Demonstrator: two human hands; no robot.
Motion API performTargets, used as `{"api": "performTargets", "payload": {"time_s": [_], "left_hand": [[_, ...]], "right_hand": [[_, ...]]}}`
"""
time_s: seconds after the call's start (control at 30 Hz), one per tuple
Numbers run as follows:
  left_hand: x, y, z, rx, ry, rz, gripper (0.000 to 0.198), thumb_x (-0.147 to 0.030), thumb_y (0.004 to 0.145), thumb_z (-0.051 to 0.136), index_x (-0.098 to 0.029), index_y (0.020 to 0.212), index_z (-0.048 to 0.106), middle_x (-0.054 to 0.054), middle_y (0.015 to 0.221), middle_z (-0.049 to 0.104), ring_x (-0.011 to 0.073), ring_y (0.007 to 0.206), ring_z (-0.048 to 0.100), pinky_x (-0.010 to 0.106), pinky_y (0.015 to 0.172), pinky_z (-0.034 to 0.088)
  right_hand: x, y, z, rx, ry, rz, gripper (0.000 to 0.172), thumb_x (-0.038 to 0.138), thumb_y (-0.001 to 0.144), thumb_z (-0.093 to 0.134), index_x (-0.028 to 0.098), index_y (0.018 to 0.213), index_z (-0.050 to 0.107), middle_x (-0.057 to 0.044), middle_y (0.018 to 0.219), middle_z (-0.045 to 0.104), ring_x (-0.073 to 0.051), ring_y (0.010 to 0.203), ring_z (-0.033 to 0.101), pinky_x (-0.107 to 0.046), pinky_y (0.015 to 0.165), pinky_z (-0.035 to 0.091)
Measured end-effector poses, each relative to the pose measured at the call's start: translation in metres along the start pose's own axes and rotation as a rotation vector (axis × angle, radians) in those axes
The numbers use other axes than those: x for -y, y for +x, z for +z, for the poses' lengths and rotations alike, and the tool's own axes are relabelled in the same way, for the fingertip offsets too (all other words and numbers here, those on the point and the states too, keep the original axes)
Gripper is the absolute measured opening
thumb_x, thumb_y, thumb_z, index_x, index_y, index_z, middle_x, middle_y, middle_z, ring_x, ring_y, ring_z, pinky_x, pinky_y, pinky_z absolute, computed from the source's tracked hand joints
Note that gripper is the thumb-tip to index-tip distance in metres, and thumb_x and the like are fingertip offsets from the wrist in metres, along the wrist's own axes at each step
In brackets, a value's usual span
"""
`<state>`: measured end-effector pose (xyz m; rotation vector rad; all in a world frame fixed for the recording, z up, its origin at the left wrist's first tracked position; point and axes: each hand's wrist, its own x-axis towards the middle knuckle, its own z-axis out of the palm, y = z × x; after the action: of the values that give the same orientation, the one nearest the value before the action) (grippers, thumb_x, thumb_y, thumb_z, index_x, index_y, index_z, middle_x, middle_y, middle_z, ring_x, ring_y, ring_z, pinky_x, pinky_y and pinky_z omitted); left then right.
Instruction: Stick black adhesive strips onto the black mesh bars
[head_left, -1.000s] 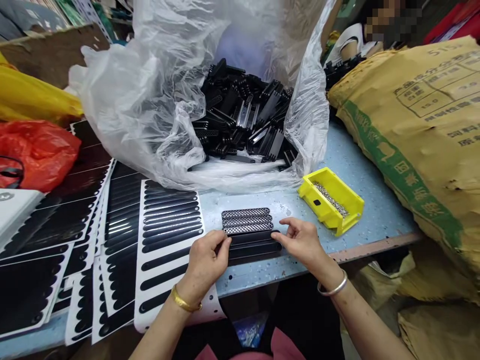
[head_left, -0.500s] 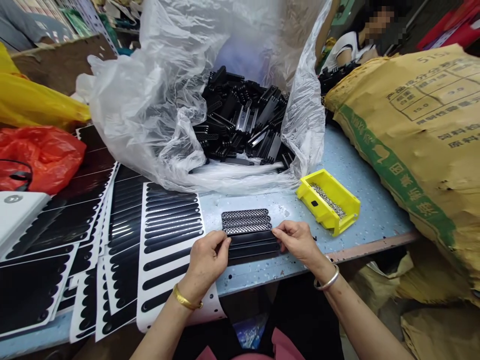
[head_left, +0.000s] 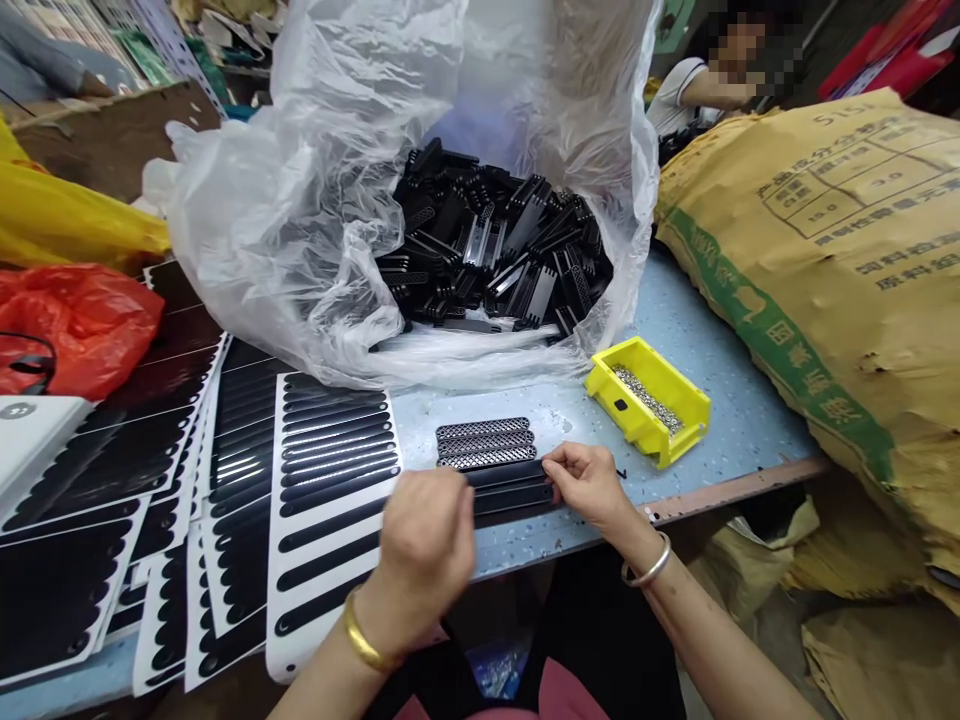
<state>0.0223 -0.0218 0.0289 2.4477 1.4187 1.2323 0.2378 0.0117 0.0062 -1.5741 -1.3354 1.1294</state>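
Three dark mesh strips (head_left: 484, 443) lie side by side on the speckled blue table (head_left: 720, 440). Just below them, several black strips (head_left: 514, 487) lie flat, and my right hand (head_left: 589, 485) pinches their right end between thumb and fingers. My left hand (head_left: 424, 540), blurred and curled, hangs over their left end, hiding it. I cannot tell whether it holds anything. To the left lies a white sheet with rows of black strips (head_left: 337, 455). A clear plastic bag (head_left: 247, 240) behind them holds a heap of black slotted parts (head_left: 487, 245).
A small yellow bin of silvery metal pieces (head_left: 646, 400) sits right of my right hand. More printed sheets (head_left: 112, 470) overlap at left, by a red bag (head_left: 75, 330). A large tan sack (head_left: 825, 260) fills the right side, and a co-worker (head_left: 697, 90) sits behind it.
My left hand has lifted off the strips and moved toward me, now blurred. My right hand stays at the strips' right end. The view has shifted slightly.
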Motion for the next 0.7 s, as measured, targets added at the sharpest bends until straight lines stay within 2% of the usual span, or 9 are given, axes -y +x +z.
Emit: {"api": "performTargets", "payload": {"time_s": [0.03,0.1,0.2,0.33,0.43,0.7], "left_hand": [[-0.011,0.001,0.003,0.051,-0.055,0.117,0.020,-0.006,0.085,0.049,-0.011,0.098,0.063,0.014,0.094,0.070,0.0231,0.094,0.065,0.037,0.081,0.050],[-0.030,0.003,0.012,0.250,-0.106,0.290,0.039,-0.008,0.085,0.046,-0.004,0.123,0.055,0.023,0.126,0.062,0.0284,0.125,0.053,0.043,0.100,0.046],[-0.046,0.004,0.028,0.426,-0.057,0.279,0.054,-0.021,0.090,0.047,0.003,0.137,0.042,0.027,0.143,0.046,0.0328,0.138,0.039,0.047,0.110,0.039],[-0.038,0.002,0.034,0.475,-0.025,0.223,0.056,-0.030,0.093,0.045,0.002,0.139,0.041,0.026,0.145,0.044,0.0328,0.140,0.036,0.047,0.114,0.036],[-0.024,-0.001,0.025,0.469,-0.034,0.226,0.054,-0.029,0.093,0.046,0.000,0.139,0.043,0.025,0.144,0.047,0.0304,0.139,0.038,0.046,0.114,0.036],[0.009,-0.011,-0.002,0.438,-0.030,0.161,0.049,-0.024,0.092,0.050,-0.007,0.137,0.047,0.017,0.137,0.057,0.0251,0.131,0.050,0.044,0.112,0.040]], "right_hand": [[-0.002,0.000,0.001,-0.017,-0.035,-0.041,0.017,0.033,0.070,0.060,0.018,0.061,0.061,0.000,0.048,0.059,-0.012,0.037,0.052,-0.023,0.038,0.041],[-0.004,0.001,0.001,-0.049,-0.114,-0.127,0.017,0.030,0.070,0.058,0.019,0.059,0.061,-0.002,0.049,0.060,-0.013,0.041,0.054,-0.024,0.041,0.042],[-0.004,-0.001,0.000,-0.065,-0.207,-0.222,0.019,0.028,0.074,0.055,0.019,0.059,0.062,-0.004,0.053,0.064,-0.015,0.047,0.057,-0.025,0.047,0.045],[-0.003,-0.003,0.000,-0.095,-0.335,-0.307,0.024,0.028,0.079,0.053,0.019,0.057,0.061,-0.003,0.050,0.062,-0.014,0.046,0.054,-0.025,0.047,0.043],[-0.003,-0.004,0.001,-0.110,-0.383,-0.343,0.025,0.027,0.080,0.053,0.020,0.057,0.060,-0.002,0.049,0.060,-0.014,0.045,0.052,-0.025,0.046,0.040],[-0.004,-0.004,0.001,-0.119,-0.389,-0.312,0.025,0.028,0.078,0.052,0.020,0.056,0.058,-0.001,0.047,0.056,-0.013,0.044,0.050,-0.024,0.045,0.037]]}}
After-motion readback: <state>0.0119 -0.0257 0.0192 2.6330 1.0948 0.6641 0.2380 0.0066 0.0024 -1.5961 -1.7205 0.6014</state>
